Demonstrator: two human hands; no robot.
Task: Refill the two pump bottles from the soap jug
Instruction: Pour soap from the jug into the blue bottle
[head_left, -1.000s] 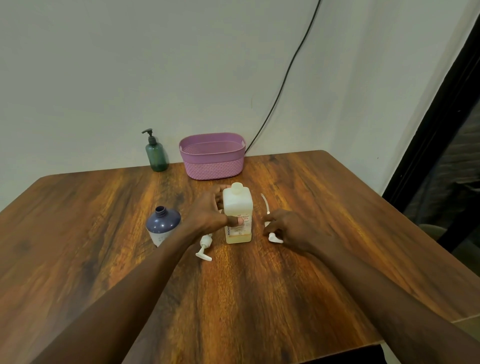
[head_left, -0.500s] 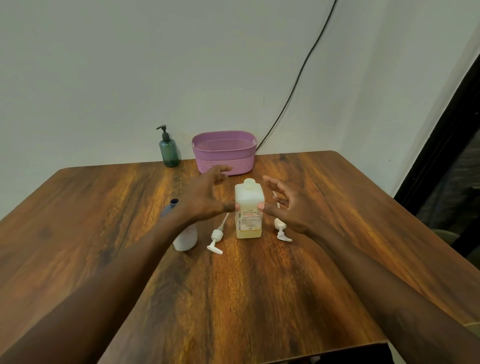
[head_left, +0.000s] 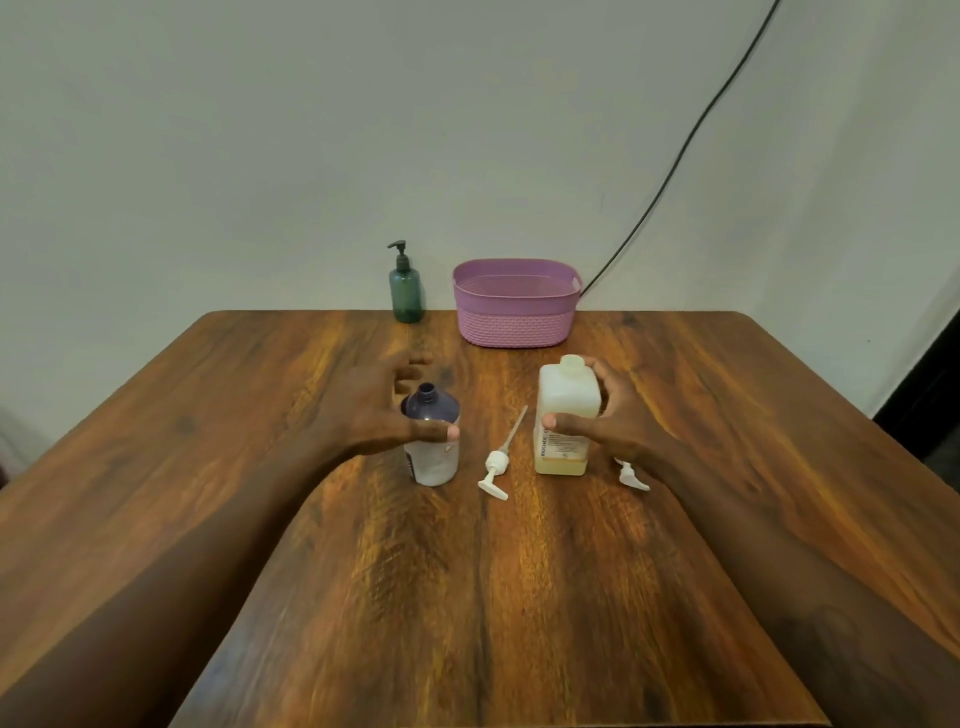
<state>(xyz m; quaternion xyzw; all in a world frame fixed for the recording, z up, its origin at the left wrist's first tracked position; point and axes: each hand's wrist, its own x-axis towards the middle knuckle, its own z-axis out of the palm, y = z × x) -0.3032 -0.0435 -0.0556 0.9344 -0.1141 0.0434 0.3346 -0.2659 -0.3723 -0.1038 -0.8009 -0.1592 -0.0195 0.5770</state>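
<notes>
two bare hands over a dark wooden table (head_left: 467, 597). left hand (head_left: 374, 410) curled around an open-necked bottle (head_left: 431, 441) with a dark purple shoulder and a white lower body, thumb (head_left: 441, 432) laid across its front, the other fingers wrapped behind; bottle upright on the table, neck uncapped. right hand (head_left: 613, 421) closed on the soap jug (head_left: 563, 415), a square pale translucent container with a printed label and a shallow band of yellowish liquid at the bottom; thumb (head_left: 558, 422) pressed to the near face, fingers round the far side, cap off. jug upright, base apparently on the table, right of the purple bottle and apart from it. between the two, lying flat, a white pump head (head_left: 496, 467) with its long dip tube angled away toward the back. just beside the jug's right, partly hidden under the right wrist, a second white pump head (head_left: 631, 475). at the far edge, by the wall, a green pump bottle (head_left: 405, 291) with a black pump fitted, standing just left of a pink woven-look basket (head_left: 514, 317). behind the basket, a black cable (head_left: 675, 166) running up the wall.
</notes>
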